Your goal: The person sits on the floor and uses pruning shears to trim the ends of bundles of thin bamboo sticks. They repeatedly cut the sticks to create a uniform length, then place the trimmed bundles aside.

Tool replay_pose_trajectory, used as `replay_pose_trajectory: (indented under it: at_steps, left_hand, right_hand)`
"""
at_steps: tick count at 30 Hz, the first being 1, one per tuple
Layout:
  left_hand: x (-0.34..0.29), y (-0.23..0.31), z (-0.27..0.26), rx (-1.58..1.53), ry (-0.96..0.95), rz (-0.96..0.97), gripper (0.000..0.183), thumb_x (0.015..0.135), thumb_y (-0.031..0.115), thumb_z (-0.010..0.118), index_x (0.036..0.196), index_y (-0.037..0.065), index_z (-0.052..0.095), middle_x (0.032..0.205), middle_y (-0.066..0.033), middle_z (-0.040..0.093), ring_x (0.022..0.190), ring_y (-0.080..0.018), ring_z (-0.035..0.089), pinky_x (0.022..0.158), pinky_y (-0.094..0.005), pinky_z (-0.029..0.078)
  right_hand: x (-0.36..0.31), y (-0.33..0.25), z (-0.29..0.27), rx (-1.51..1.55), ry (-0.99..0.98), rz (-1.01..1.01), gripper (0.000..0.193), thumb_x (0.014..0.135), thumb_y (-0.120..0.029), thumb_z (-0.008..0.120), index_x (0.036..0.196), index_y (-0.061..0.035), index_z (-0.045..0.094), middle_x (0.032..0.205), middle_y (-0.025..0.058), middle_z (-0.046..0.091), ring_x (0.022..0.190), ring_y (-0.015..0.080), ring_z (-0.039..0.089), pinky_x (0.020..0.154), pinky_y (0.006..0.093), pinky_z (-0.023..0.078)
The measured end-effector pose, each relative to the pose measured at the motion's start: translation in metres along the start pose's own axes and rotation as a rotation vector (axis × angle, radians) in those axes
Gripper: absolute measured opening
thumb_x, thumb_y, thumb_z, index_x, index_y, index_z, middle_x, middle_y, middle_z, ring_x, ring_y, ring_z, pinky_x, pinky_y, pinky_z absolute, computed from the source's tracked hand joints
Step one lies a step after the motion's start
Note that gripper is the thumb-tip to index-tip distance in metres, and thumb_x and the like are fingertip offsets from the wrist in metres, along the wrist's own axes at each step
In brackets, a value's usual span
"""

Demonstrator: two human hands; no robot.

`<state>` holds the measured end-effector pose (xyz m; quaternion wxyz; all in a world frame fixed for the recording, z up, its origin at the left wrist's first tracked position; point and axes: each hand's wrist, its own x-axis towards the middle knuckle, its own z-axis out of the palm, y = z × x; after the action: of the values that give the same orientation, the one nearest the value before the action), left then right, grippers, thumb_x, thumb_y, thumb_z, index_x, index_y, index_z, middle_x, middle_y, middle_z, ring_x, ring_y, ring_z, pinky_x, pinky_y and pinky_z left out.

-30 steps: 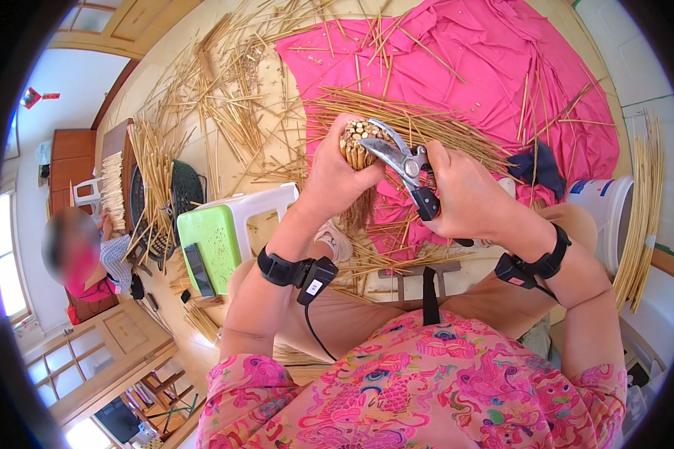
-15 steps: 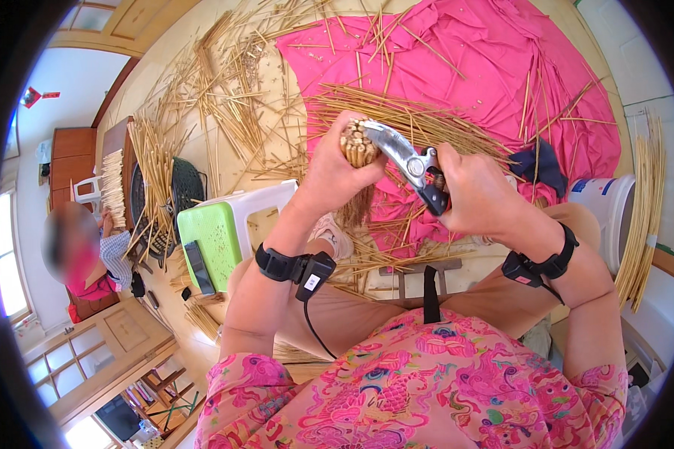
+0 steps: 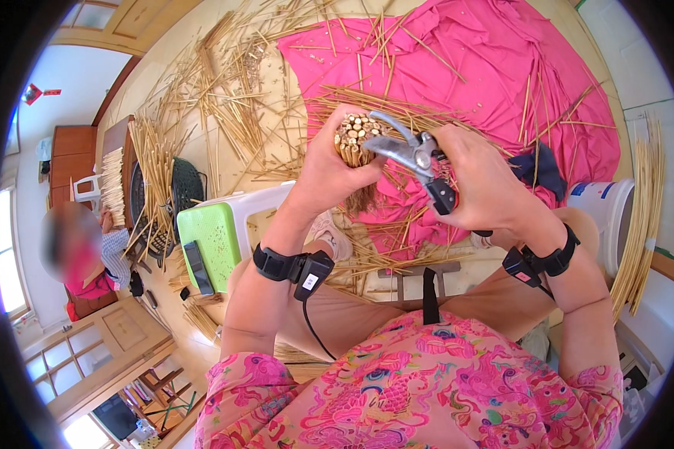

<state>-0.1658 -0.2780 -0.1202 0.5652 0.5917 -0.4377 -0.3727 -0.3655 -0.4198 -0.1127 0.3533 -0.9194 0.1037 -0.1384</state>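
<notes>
My left hand (image 3: 328,166) is wrapped round a bundle of straw-coloured stalks (image 3: 358,136), whose cut ends face up toward me. Lower down, the bundle thins into brown wispy tips between my knees. In my right hand (image 3: 481,178) is a pair of pruning shears (image 3: 416,153) with metal jaws and black handles. The jaws are spread apart, one lying at the near rim of the stalk ends and the other beyond it. My right fingers close round the handles and partly hide them.
A pink cloth (image 3: 457,60) strewn with loose stalks covers the floor ahead. At left stand a green-topped stool (image 3: 206,233) bearing a phone, and a dark basket (image 3: 189,183) of stalks. Another person (image 3: 90,254) sits beyond. A white bucket (image 3: 603,202) stands at right beside long stalks (image 3: 640,217).
The shears' jaws have spread wider, and my right hand has shifted slightly. More of the bundle's cut ends now face me.
</notes>
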Motion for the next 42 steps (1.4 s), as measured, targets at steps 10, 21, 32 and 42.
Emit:
replay_pose_trajectory:
  at_steps: [10,21,32,42]
  left_hand:
    - [-0.001,-0.008,-0.002,0.020,-0.075,-0.057,0.049,0.074,-0.007,0.072,0.117,0.004,0.052,0.101,-0.0005,0.064,0.094,-0.0072,0.060,0.084,-0.0266,0.051]
    - [0.000,-0.012,0.000,0.109,-0.015,-0.134,0.046,0.075,-0.001,0.073,0.117,0.002,0.055,0.102,-0.0033,0.066,0.095,-0.0092,0.060,0.083,-0.0280,0.050]
    - [0.001,-0.011,-0.010,-0.035,-0.083,-0.205,0.046,0.077,0.001,0.073,0.118,0.002,0.054,0.099,-0.0012,0.063,0.090,-0.0077,0.058,0.079,-0.0265,0.050]
    - [-0.001,-0.007,-0.013,-0.336,-0.156,-0.239,0.055,0.080,-0.002,0.074,0.129,0.003,0.049,0.113,-0.0033,0.064,0.101,-0.0123,0.063,0.089,-0.0297,0.053]
  right_hand:
    - [0.001,-0.004,0.013,-0.047,0.046,-0.053,0.052,0.066,-0.015,0.078,0.106,0.0032,0.049,0.094,0.0250,0.061,0.093,0.0424,0.061,0.083,0.0491,0.047]
    - [0.000,-0.007,0.019,-0.095,0.002,0.050,0.043,0.068,-0.011,0.076,0.095,0.0028,0.046,0.071,0.0243,0.061,0.071,0.0442,0.064,0.064,0.0500,0.051]
    - [0.000,0.000,0.013,-0.029,-0.091,0.118,0.045,0.068,-0.017,0.080,0.096,0.0006,0.049,0.071,0.0217,0.063,0.069,0.0433,0.066,0.062,0.0490,0.052]
    - [0.002,0.009,-0.001,-0.037,-0.027,-0.037,0.080,0.060,-0.023,0.088,0.126,-0.0002,0.049,0.107,0.0177,0.058,0.101,0.0376,0.059,0.088,0.0442,0.048]
